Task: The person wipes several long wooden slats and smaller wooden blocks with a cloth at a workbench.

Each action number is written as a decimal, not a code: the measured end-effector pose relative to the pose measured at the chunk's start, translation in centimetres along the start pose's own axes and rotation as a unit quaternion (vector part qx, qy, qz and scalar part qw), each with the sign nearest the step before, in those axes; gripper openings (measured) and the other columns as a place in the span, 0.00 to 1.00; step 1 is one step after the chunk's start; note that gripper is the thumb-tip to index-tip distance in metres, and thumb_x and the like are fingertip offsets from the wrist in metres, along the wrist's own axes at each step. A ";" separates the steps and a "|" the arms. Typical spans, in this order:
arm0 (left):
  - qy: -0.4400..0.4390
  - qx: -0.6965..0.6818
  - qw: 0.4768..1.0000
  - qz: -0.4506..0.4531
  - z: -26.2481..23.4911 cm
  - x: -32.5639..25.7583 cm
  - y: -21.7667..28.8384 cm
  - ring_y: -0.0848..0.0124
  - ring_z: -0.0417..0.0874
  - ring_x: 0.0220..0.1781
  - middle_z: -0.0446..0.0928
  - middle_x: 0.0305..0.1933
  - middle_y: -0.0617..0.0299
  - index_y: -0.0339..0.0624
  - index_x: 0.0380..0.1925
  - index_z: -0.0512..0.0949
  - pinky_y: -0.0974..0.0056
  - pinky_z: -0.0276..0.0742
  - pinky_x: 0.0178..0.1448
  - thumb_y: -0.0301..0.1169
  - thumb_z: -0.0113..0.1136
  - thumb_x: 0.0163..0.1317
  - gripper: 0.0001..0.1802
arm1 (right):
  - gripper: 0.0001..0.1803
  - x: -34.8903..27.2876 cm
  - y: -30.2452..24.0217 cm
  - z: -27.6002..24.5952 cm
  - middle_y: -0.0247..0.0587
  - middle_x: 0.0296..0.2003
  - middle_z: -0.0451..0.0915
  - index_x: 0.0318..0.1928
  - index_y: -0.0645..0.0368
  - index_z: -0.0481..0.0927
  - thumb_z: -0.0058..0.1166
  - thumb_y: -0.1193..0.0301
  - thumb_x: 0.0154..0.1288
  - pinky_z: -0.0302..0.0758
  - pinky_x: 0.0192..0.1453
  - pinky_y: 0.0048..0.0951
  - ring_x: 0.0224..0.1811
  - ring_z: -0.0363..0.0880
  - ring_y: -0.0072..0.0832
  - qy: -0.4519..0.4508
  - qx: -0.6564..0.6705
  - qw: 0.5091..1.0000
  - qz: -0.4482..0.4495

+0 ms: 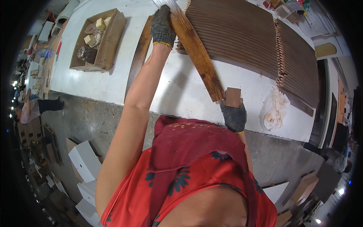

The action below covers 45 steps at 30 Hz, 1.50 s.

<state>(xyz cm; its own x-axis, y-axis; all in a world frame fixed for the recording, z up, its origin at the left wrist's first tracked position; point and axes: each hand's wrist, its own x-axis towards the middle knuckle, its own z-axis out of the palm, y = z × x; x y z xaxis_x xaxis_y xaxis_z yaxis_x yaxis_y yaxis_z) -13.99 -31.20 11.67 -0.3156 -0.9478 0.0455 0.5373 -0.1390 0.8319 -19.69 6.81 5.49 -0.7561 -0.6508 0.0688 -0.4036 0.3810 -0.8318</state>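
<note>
A long, brown-stained wooden board (199, 55) slants across the white worktable, its far end washed out by glare at the upper edge. My left hand (163, 25), in a dark grey knit glove with a yellow cuff, is closed on the board's far part. At the board's near end, my right hand (234, 115), gloved alike, grips a small flat brown block (233, 97). The block stands up from the fingers, beside the board's corner. Whether the right fingertips also touch the board cannot be made out. Another brown board (138, 56) lies beneath my left forearm.
Stacked brown slats (230, 36) cover the table's far right, with a second stack (297, 60) beside them. A crumpled plastic bag (275, 109) lies near the right front edge. A cardboard box (99, 41) with pale blocks stands left. Another person (32, 108) is at far left.
</note>
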 end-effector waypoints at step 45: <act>-0.099 -0.167 0.898 -0.395 6.0 -20.0 -0.5 0.56 0.81 0.49 0.76 0.48 0.45 0.30 0.53 0.66 0.56 0.81 0.55 0.35 0.56 0.65 0.23 | 0.16 0.4 -12.4 -10.5 0.38 0.45 0.78 0.41 0.54 0.85 0.58 0.79 0.48 0.73 0.55 0.40 0.50 0.75 0.40 -0.119 -0.164 0.922 -0.330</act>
<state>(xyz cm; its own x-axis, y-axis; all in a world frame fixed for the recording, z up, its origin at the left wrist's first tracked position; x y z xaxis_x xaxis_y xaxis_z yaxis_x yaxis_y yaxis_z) -12.69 -10.47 13.68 -0.8161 -0.4512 -0.3611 0.2796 -0.8551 0.4366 -20.41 8.70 21.58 -0.1710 -0.9228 0.3454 -0.8988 0.0025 -0.4384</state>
